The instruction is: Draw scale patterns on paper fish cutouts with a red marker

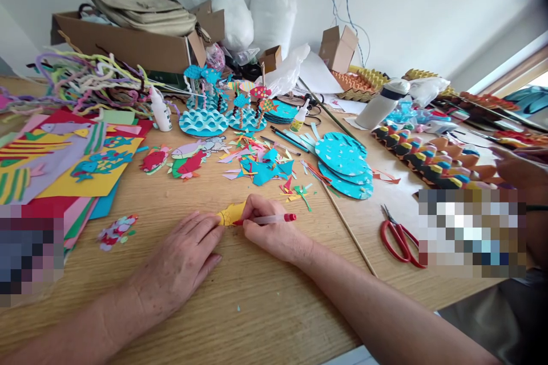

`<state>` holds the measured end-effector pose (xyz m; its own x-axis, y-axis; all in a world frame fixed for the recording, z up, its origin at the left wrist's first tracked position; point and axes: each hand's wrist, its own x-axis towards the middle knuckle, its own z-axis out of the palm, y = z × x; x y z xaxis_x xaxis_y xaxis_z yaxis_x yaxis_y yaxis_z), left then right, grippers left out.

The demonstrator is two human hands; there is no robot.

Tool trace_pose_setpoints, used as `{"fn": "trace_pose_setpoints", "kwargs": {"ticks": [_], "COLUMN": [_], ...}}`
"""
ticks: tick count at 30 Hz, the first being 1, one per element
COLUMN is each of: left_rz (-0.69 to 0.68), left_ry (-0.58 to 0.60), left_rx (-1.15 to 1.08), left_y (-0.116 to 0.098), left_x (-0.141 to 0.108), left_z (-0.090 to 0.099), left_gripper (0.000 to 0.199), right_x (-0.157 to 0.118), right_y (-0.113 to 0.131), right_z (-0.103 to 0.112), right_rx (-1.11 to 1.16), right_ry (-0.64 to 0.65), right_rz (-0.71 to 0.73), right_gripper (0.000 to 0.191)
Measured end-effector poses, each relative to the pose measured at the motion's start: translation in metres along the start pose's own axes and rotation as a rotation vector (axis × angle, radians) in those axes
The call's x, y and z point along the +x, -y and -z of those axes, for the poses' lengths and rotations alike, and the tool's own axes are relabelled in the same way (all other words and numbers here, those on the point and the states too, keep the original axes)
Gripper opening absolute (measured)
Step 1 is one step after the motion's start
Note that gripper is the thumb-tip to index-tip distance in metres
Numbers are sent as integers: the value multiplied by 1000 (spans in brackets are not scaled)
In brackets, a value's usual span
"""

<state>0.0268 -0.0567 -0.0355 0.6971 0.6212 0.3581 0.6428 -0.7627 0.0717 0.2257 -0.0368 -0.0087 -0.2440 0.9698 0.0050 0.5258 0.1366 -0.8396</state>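
My right hand (276, 231) grips a pen (274, 218) with a clear barrel and red ends. Its tip rests at a small yellow paper piece (230, 214) with dark scale-like lines drawn on it, partly covered by my fingers. Flat on the table lies my left hand (186, 251), its fingers stretched out and the tips touching the yellow piece's left end. Behind my hands are cut paper fish (186, 162) in red, green and purple. A pile of blue and coloured paper scraps (265, 168) sits beyond the pen.
Red-handled scissors (398, 236) and a thin wooden stick (349, 225) lie to the right. Blue paper discs (342, 154) are stacked behind them. Coloured sheets (92, 171) spread at left, near small paper dots (117, 232). Glue bottles (160, 109) stand farther back. Someone's arm shows at far right.
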Motion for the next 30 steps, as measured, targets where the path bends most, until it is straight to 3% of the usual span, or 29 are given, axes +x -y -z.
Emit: {"fn": "trace_pose_setpoints", "kwargs": {"ticks": [30], "left_rz": [-39], "left_ry": [-4], "left_rx": [24], "left_y": [2], "left_x": [3], "left_z": [2], "left_gripper": [29], "right_x": [1], "right_y": [-1], "right_z": [0], "right_rx": [-2], "right_ry": [23], "right_rz": [-1], "right_gripper": [10]}}
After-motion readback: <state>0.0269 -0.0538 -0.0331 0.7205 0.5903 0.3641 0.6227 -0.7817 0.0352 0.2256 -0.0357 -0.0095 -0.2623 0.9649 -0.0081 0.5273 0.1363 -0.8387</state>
